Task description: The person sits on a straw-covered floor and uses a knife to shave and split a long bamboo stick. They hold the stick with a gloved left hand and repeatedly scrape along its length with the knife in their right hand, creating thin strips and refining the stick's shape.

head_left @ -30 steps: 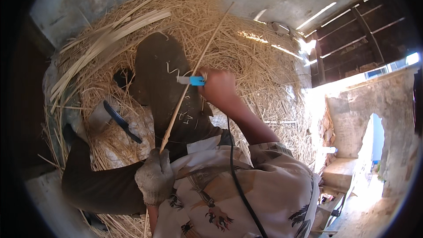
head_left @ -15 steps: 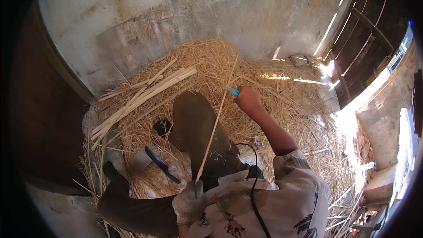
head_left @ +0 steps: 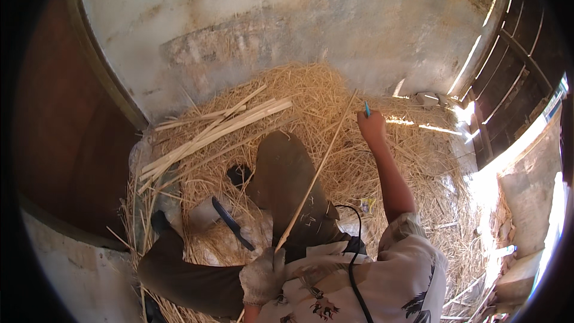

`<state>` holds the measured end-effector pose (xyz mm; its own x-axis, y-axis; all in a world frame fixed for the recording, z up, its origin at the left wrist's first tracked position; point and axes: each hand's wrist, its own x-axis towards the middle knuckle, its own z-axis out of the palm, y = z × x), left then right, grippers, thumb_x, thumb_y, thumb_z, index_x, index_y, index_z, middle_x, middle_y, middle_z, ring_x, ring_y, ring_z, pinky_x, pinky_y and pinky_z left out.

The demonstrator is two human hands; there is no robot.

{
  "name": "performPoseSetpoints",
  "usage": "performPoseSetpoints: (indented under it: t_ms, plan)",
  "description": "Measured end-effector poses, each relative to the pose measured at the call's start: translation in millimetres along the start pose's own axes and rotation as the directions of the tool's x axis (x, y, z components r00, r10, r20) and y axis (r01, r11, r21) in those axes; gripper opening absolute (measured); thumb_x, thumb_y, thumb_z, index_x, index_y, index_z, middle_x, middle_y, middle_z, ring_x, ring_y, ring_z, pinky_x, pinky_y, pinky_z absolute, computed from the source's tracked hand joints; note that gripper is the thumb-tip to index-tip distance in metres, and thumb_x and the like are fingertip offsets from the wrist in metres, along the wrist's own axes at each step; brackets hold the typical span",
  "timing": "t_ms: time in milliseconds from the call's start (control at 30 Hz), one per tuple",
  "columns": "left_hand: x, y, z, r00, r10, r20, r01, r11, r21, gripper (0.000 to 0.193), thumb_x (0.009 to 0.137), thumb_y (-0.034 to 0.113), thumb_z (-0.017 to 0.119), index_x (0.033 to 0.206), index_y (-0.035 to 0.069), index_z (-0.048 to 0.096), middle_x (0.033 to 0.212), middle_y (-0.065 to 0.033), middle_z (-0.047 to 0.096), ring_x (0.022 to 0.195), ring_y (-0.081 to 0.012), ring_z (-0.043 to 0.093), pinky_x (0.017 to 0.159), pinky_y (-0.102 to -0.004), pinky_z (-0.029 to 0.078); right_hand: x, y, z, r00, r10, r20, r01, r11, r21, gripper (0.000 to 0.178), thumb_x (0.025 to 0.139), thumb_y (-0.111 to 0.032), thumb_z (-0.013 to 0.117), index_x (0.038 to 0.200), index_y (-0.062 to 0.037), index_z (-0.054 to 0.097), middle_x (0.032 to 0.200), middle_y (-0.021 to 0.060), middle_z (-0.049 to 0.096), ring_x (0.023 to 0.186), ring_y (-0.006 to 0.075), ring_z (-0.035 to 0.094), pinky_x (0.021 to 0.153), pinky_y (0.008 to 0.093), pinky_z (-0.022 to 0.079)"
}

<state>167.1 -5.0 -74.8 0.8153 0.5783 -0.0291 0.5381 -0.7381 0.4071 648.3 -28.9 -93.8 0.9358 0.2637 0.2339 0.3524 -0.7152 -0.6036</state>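
Note:
My left hand, in a pale work glove, is closed on the near end of a long thin bamboo strip. The strip slants up and away to the right, passing over my bent knee toward the wall. My bare right hand is closed around a small tool with a blue handle; its working end is too small to make out. That hand is held out to the right of the strip's far end, apart from it. A dark-bladed knife lies to the left of my knee.
A bundle of split bamboo strips rests on the left side of a wide heap of shavings. Beyond it rises a stained wall. At the right is a dark slatted door. A black cord runs down over my shirt.
My right hand with the blue-handled tool has moved away and to the right, farther from the strip. The whole view has shifted a little; my left hand still grips the strip.

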Motion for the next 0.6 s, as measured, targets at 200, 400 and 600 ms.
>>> performPoseSetpoints:
  t_ms: [200,400,600]
  plan:
    - [-1.0,-7.3,9.1,0.996,-0.089,0.017,0.09,0.994,-0.058,0.028,0.101,0.032,0.052,0.096,0.008,0.065,0.079,-0.019,0.068,0.071,-0.0395,0.069,0.063,-0.0491,0.054,-112.3,-37.7,-13.8,0.911,-0.258,0.32,0.341,0.91,-0.237,0.026,0.088,-0.032,0.065,0.098,-0.0097,0.073,0.078,0.0165,0.071,0.074,0.0342,0.071,0.068,0.0486,0.055]
    - [1.6,7.3,0.6,0.975,-0.216,-0.043,0.207,0.964,-0.166,0.023,0.097,0.029,0.061,0.094,0.007,0.068,0.073,-0.0217,0.065,0.069,-0.0421,0.067,0.06,-0.0488,0.053,-161.9,-24.7,-22.2,0.793,-0.457,0.402,0.576,0.778,-0.252,0.02,0.085,-0.028,0.067,0.096,-0.0115,0.072,0.077,0.0135,0.07,0.07,0.0338,0.071,0.066,0.0474,0.055]
    - [1.0,8.5,-1.4,0.978,-0.211,0.0,0.207,0.962,-0.177,0.029,0.101,0.033,0.052,0.093,0.008,0.064,0.084,-0.0189,0.068,0.077,-0.0406,0.068,0.066,-0.0493,0.053,-92.8,-22.7,-16.1,0.869,-0.368,0.331,0.471,0.818,-0.329,0.018,0.087,-0.025,0.065,0.09,-0.0085,0.073,0.082,0.0157,0.071,0.073,0.0348,0.072,0.066,0.048,0.056]
